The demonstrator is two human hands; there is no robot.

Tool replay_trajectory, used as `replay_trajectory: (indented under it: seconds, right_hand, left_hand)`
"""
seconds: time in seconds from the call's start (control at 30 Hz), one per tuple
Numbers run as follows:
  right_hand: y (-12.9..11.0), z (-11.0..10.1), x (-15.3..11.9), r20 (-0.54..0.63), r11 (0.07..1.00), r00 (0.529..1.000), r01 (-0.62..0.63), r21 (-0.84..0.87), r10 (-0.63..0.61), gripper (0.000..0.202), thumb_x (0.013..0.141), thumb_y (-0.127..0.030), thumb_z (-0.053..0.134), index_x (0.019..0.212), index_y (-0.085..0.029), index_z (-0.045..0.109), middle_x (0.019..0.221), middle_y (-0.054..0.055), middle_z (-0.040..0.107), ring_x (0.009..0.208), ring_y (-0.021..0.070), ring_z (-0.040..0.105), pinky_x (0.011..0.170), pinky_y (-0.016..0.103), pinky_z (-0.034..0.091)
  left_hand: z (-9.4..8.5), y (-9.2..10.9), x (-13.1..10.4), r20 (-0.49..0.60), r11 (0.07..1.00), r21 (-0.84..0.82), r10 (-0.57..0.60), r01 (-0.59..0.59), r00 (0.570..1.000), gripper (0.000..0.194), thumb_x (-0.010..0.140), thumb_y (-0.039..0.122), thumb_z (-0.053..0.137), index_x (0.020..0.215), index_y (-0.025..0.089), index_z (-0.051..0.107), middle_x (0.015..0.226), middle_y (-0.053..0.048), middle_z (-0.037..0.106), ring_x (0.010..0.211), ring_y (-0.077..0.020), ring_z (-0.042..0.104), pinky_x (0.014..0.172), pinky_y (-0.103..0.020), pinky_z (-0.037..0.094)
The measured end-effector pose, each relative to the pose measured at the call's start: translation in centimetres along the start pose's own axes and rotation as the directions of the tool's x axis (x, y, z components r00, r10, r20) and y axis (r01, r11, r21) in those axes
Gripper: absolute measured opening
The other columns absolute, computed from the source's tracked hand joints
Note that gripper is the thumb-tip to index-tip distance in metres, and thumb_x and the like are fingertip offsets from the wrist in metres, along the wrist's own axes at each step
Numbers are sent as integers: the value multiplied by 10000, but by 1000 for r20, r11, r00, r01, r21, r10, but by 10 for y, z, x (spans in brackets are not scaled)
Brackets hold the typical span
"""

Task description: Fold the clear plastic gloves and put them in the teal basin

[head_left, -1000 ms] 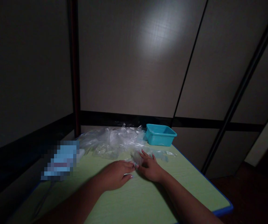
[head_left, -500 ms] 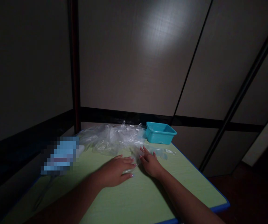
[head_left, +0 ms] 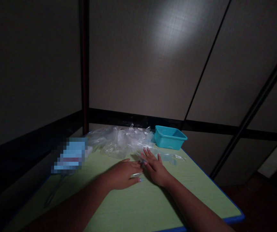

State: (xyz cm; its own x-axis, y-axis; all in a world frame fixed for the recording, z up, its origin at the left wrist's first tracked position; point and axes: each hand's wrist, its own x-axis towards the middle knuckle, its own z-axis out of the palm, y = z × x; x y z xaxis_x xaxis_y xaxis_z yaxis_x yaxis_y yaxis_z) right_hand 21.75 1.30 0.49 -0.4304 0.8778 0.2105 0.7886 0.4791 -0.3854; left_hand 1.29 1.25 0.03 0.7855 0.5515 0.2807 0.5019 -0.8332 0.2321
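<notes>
My left hand (head_left: pixel 124 175) lies palm down, fingers stretched out, over a clear plastic bag (head_left: pixel 136 175). Beside it my right hand (head_left: pixel 155 169) is flat too, its fingers spread and pointing away from me. The two hands almost meet, the left fingertips close to the right thumb. Most of the bag is hidden under them. Just beyond, a heap of crumpled clear plastic bags (head_left: pixel 120 141) spreads over the back of the green table (head_left: pixel 201 196). Another thin piece of clear plastic (head_left: pixel 173 158) lies flat to the right of my right hand.
A turquoise plastic tub (head_left: pixel 169 139) stands at the back right corner of the table. On the left is a blurred-out light blue object (head_left: pixel 72 154) with a thin strap or cord hanging from it. Dark-framed panels (head_left: pixel 140 80) rise behind the table.
My hands have come slightly closer together over the bag, both staying flat. The whole view has shifted a little, so the table and its things appear farther right.
</notes>
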Motion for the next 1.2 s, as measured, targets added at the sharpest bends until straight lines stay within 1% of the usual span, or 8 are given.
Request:
replay_trajectory:
  seconds: [0.2,0.3,0.4,0.5,0.6,0.7,0.77,1.2]
  right_hand:
    - [-2,1,3,9,1000,1000,-7,6,7,481,910,-330,296,1383,-320,211,1440,10,257,1348,197,96,1021,542,-70]
    - [1,1,5,24,998,998,-62,-18,62,519,884,-333,346,1386,-302,215,1443,15,248,1348,212,89,1019,547,-62]
    - [4,1,4,66,999,997,-45,-24,46,528,871,-302,349,1383,-313,218,1453,-1,211,1350,204,79,1019,548,-59]
    - [7,1,3,104,1000,994,-15,-28,17,565,852,-243,345,1390,-313,188,1461,-5,176,1349,197,87,1017,557,-57]
    - [11,3,3,129,999,991,-14,-51,20,630,820,-196,354,1405,-281,137,1463,14,163,1347,193,105,1023,548,-56]
    - [13,4,3,132,997,991,-15,-73,25,667,800,-175,348,1413,-252,98,1466,24,149,1346,182,110,1035,532,-40]
    - [13,5,3,129,996,991,-11,-86,22,679,792,-162,341,1415,-244,85,1468,29,139,1345,176,114,1038,531,-26]
    - [9,6,0,72,997,997,45,-65,-40,632,819,-157,317,1410,-266,122,1464,24,177,1346,181,112,1027,567,-21]
  left_hand:
    - [-1,1,0,8,1000,6,-5,5,1000,418,834,379,528,1240,290,480,1310,-45,485,1198,-225,439,1027,-424,262]
    - [-2,1,-1,38,1000,12,-8,8,999,462,837,392,519,1282,305,433,1351,-44,435,1231,-231,399,1025,-435,265]
    - [-2,0,-2,50,1000,-2,-7,7,999,453,842,399,511,1281,315,438,1373,-37,403,1252,-228,370,1031,-424,268]
    - [-4,-1,-2,0,1000,-25,2,-2,1000,418,851,381,504,1260,298,474,1396,-32,365,1280,-216,324,1039,-381,273]
    - [-6,-2,-2,-68,999,-35,-14,12,998,370,862,351,493,1225,286,515,1346,-26,442,1256,-205,365,1040,-368,274]
    - [-8,-2,-1,-60,998,-60,12,-15,998,297,870,325,484,1146,276,584,1199,-9,588,1169,-190,472,1014,-345,308]
    - [-9,-2,-1,-44,995,-83,43,-47,998,280,872,317,481,1115,261,608,1145,-10,623,1130,-185,509,985,-317,338]
    - [-10,-1,-1,-3,998,-55,39,-39,999,296,883,308,452,1146,281,586,1197,-12,586,1121,-182,520,954,-300,346]
